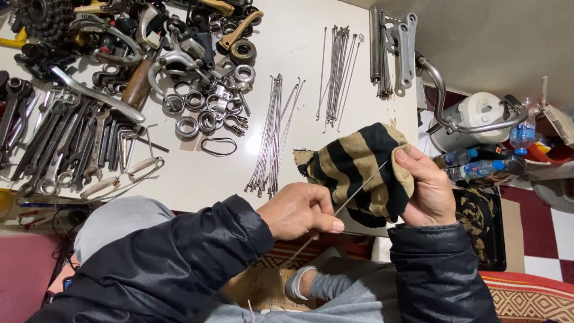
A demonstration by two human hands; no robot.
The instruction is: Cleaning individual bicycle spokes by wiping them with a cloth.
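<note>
My left hand (302, 209) pinches one end of a thin metal spoke (359, 191) near the table's front edge. My right hand (426, 191) holds a tan and black striped cloth (359, 164) wrapped around the far end of that spoke. Both arms wear a dark padded jacket. On the white table (293, 54) behind the hands lie two loose bundles of spokes, one (274, 134) just left of the cloth and another (339, 75) farther back.
A heap of bearings, rings and bicycle parts (191, 78) fills the table's back left, with wrenches (60, 143) laid in a row beside it. Metal cranks and tubes (394, 48) lie at the back right. Bottles (478, 164) and a white pot (478, 116) sit on the floor to the right.
</note>
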